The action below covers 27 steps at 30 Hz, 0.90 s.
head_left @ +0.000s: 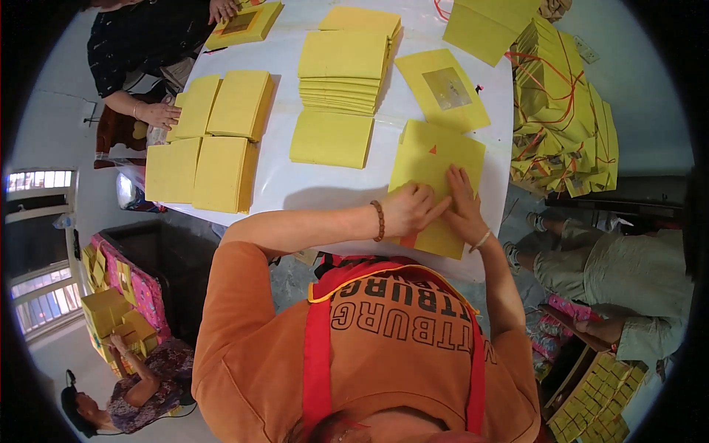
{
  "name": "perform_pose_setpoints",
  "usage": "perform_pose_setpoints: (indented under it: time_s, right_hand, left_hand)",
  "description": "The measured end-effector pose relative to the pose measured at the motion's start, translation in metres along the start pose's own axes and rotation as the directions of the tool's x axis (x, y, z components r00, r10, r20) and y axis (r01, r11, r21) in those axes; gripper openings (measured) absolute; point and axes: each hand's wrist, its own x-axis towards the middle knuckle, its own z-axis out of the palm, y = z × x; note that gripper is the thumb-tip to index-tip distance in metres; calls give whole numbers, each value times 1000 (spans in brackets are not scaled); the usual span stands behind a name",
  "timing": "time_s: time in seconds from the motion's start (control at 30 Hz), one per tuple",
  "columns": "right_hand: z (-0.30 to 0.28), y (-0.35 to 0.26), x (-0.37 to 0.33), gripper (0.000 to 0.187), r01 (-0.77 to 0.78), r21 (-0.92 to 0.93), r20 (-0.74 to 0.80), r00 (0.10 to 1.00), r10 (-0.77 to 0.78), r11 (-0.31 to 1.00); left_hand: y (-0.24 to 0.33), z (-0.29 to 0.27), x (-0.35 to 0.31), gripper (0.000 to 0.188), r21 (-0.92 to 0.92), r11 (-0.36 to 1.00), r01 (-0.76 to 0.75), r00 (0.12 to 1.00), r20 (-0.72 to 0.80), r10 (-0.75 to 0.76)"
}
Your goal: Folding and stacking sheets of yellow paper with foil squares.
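Observation:
A yellow paper stack (436,155) lies at the near right of the white table, with a small red-orange triangle on its top sheet. My right hand (465,210) rests flat on its right side, fingers stretched out. On the same paper, my left hand (411,210) has its fingers curled in, fingertips near the right hand. Whatever it may pinch is hidden. An orange strip (408,241) shows at the paper's near edge, below the left hand. Just beyond the stack lies a yellow sheet with a dark silvery rectangle (447,90).
Folded yellow paper stacks (343,55) stand mid-table, with more piles (199,173) at left. Across the table, another person's hand (159,115) touches a pile. Red-tied yellow bundles (561,103) stand at right. A seated person (140,384) handles yellow paper at lower left; another (628,273) is at right.

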Motion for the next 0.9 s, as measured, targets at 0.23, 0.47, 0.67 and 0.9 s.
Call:
perform_pose_setpoints:
  time_s: [0.23, 0.47, 0.67, 0.9]
  right_hand:
    - [-23, 11, -2, 48, 26, 867, -163, 958, 235, 497]
    - [-28, 24, -29, 38, 36, 811, -340, 842, 419, 584]
    - [-14, 18, -27, 33, -5, 788, -310, 860, 404, 615]
    - [-2, 11, -24, 29, -19, 742, -271, 906, 326, 670]
  left_hand:
    - [-6, 2, 8, 40, -53, 987, 150, 989, 2, -150]
    - [-85, -67, -62, 47, 19, 934, 356, 894, -296, -335]
    - [-123, -17, -131, 61, 204, 873, 443, 896, -125, -426]
    - [-129, -1, -148, 60, 110, 900, 422, 888, 146, -435]
